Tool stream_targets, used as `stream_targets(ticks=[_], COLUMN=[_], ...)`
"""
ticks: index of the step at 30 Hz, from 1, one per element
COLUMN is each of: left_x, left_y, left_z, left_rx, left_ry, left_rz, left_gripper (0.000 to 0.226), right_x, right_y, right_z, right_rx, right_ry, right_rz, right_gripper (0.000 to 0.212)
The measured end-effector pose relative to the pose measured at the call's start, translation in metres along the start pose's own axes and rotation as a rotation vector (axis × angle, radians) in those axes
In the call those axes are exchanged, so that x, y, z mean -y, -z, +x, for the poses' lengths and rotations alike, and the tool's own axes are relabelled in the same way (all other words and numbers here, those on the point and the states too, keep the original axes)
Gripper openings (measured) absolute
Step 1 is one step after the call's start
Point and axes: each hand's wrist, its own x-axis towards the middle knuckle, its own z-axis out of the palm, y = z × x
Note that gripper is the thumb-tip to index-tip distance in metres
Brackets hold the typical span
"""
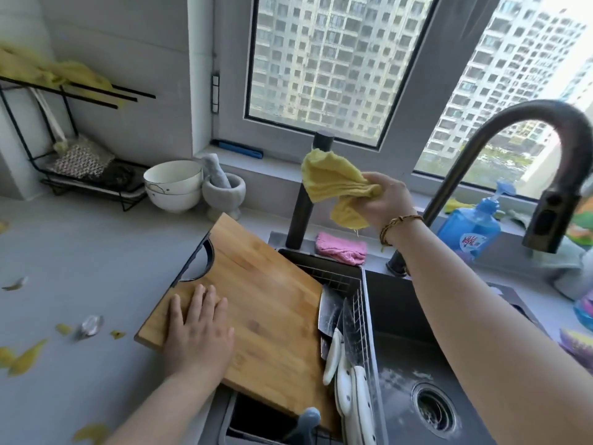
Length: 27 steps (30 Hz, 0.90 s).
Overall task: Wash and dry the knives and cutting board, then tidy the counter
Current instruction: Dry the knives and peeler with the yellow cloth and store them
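Lower centre, white-handled knives (343,364) lie in the wire rack (361,303), likely wet and slippery; handles are the safe hold. The left hand (199,329), grip apart, rests flat on the stiff, probably heavy bamboo cutting board (266,293) spanning bench (80,245) and sink (404,303). Beyond, upper centre, the right hand (385,200) clamps its grip on a soft yellow cloth (333,184).

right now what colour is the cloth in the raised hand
Yellow; the cloth in the right hand shows in the head view.

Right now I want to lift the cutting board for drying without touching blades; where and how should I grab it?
Probably by the cut-out handle at the far-left corner of the cutting board, coming from the counter side. Its right edge lies beside the knives in the sink rack, and the left hand rests flat near that handle.
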Motion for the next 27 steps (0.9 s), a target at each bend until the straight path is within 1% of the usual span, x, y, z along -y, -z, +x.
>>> stream_targets(ticks=[2, 5, 8, 10, 12, 13, 14, 15, 16, 17, 18, 21, 23, 25, 27], left_x=[-0.001, -0.011, -0.037, -0.055, -0.068, -0.071, -0.074, -0.077, -0.082, -0.086, -0.090, -0.107, -0.116, -0.124, -0.132], left_y=[0.003, 0.024, 0.042, 0.048, 0.051, 0.051, 0.051, 0.050, 0.049, 0.048, 0.047, 0.046, 0.047, 0.046, 0.044], left_z=[-0.001, -0.007, -0.010, -0.006, -0.001, 0.002, 0.004, 0.005, 0.006, 0.006, 0.005, 0.005, 0.003, 0.004, 0.005], left_rx=[-0.062, -0.149, -0.290, -0.319, -0.267, -0.192, -0.094, -0.007, 0.048, 0.078, 0.101, 0.095, 0.105, 0.143, 0.166], left_ry=[-0.014, -0.096, -0.283, -0.433, -0.565, -0.608, -0.650, -0.704, -0.736, -0.728, -0.690, -0.578, -0.537, -0.511, -0.512], left_rz=[-0.184, -0.617, -0.870, -0.929, -0.910, -0.925, -0.973, -1.036, -1.090, -1.148, -1.211, -1.278, -1.306, -1.345, -1.337], left_gripper=[0.056, 0.054, 0.066, 0.078, 0.086, 0.084, 0.077, 0.062, 0.043, 0.023, 0.012, 0.020, 0.016, 0.011, 0.017], right_x=[-0.005, -0.024, -0.045, -0.058, -0.068, -0.074, -0.078, -0.083, -0.087, -0.090, -0.093, -0.100, -0.105, -0.111, -0.116], right_y=[0.009, 0.016, 0.013, 0.011, 0.011, 0.012, 0.014, 0.016, 0.018, 0.020, 0.022, 0.027, 0.031, 0.032, 0.034], right_z=[-0.023, -0.058, -0.093, -0.114, -0.132, -0.140, -0.146, -0.151, -0.156, -0.160, -0.162, -0.165, -0.165, -0.164, -0.163], right_rx=[0.051, 0.136, 0.225, 0.283, 0.344, 0.365, 0.378, 0.387, 0.395, 0.412, 0.438, 0.537, 0.575, 0.567, 0.537], right_ry=[-0.103, -0.322, -0.444, -0.449, -0.456, -0.466, -0.469, -0.468, -0.462, -0.454, -0.442, -0.424, -0.417, -0.401, -0.383], right_rz=[0.209, 0.402, 0.440, 0.383, 0.360, 0.361, 0.357, 0.341, 0.321, 0.299, 0.272, 0.215, 0.196, 0.187, 0.176], right_gripper=[0.017, 0.023, 0.024, 0.026, 0.027, 0.025, 0.023, 0.021, 0.020, 0.018, 0.017, 0.023, 0.023, 0.023, 0.017])
